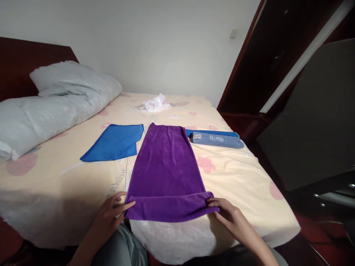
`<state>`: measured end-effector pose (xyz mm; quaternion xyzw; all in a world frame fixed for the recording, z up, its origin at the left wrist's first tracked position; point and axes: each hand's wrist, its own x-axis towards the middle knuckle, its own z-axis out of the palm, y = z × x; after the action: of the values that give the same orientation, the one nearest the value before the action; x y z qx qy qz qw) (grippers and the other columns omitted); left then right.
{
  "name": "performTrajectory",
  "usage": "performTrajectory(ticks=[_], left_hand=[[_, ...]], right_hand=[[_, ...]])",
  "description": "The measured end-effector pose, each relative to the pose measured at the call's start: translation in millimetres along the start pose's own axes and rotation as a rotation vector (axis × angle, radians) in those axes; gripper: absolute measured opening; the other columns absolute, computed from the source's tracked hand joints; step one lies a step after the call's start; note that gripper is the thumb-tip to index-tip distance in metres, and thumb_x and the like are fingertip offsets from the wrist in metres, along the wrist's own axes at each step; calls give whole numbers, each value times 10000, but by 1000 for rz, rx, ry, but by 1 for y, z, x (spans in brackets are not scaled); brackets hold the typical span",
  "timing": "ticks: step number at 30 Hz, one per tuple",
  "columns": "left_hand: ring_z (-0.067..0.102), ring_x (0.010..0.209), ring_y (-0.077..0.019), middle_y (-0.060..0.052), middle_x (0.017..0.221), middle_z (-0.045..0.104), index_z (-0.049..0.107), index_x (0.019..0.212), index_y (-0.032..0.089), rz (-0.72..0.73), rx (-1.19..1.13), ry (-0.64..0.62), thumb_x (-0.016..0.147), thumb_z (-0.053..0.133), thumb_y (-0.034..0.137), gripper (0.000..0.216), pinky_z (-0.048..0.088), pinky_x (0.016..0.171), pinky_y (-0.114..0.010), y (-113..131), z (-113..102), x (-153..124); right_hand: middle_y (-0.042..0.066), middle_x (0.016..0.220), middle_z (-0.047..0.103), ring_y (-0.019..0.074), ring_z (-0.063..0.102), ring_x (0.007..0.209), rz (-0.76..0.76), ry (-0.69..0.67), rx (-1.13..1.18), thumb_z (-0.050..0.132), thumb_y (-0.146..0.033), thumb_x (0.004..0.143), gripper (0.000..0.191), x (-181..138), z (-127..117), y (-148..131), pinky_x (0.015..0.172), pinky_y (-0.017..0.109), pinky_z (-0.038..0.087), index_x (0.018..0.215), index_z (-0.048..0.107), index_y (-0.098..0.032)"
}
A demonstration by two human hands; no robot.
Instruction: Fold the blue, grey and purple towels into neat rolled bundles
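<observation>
A purple towel [166, 162] lies lengthwise on the bed, its near end turned up into a wide folded band [172, 208]. At the band's left end is my left hand [111, 212], closed on the edge with one finger laid over the top. My right hand [227, 214] pinches the band's right corner, fingers above and thumb below. Left of the towel a blue cloth [113, 142] is spread flat. To the right, a grey-blue folded cloth [217, 140] with white lettering lies in front of a narrow blue cloth [210, 133], partly hidden.
The bed [230, 177] has a pale yellow floral sheet, and its near edge meets my knees. A crumpled white plastic bag [155, 103] sits farther back. Grey bedding [61, 96] is heaped at the left against a dark headboard [36, 55]. Dark wooden furniture [266, 55] stands at the right.
</observation>
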<state>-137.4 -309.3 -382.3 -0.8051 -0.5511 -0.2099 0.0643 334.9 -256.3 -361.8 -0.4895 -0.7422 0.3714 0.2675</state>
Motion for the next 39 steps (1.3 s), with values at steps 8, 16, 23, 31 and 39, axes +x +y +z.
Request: performTrajectory(ticks=[8, 16, 23, 31, 39], left_hand=[[630, 1085, -181, -28, 1125, 698, 676, 1086, 251, -124, -151, 97, 936, 484, 326, 255, 497, 991, -307, -6, 4, 6], [662, 986, -230, -64, 962, 721, 666, 945, 207, -595, -491, 97, 879, 506, 562, 394, 517, 908, -313, 8, 18, 41], [681, 825, -264, -67, 756, 710, 644, 734, 178, -686, -641, 20, 741, 568, 682, 509, 525, 747, -321, 3, 10, 85], [605, 595, -165, 21, 567, 583, 605, 775, 209, -705, -300, -7, 857, 514, 532, 345, 405, 590, -216, 7, 16, 83], [634, 642, -170, -24, 702, 655, 643, 891, 227, -665, 59, -217, 925, 495, 344, 191, 369, 582, -226, 20, 13, 77]], right_hand=[[73, 1113, 672, 224, 631, 1021, 51, 77, 127, 485, -434, 981, 290, 7, 8, -4, 889, 309, 491, 1122, 618, -217], [54, 914, 678, 208, 639, 846, 68, 346, 162, 420, -508, 984, 344, 36, 30, -7, 750, 273, 470, 1005, 575, -201], [71, 877, 706, 229, 675, 822, 171, 345, 58, 348, -514, 971, 383, 81, 26, -3, 713, 286, 470, 938, 573, -206], [97, 918, 724, 264, 689, 869, 288, 317, -157, 332, -469, 986, 376, 91, 22, 3, 696, 291, 439, 1002, 602, -208], [101, 857, 732, 304, 699, 838, 457, 165, -499, 328, -469, 1013, 364, 84, 12, -12, 638, 302, 412, 1100, 603, -246]])
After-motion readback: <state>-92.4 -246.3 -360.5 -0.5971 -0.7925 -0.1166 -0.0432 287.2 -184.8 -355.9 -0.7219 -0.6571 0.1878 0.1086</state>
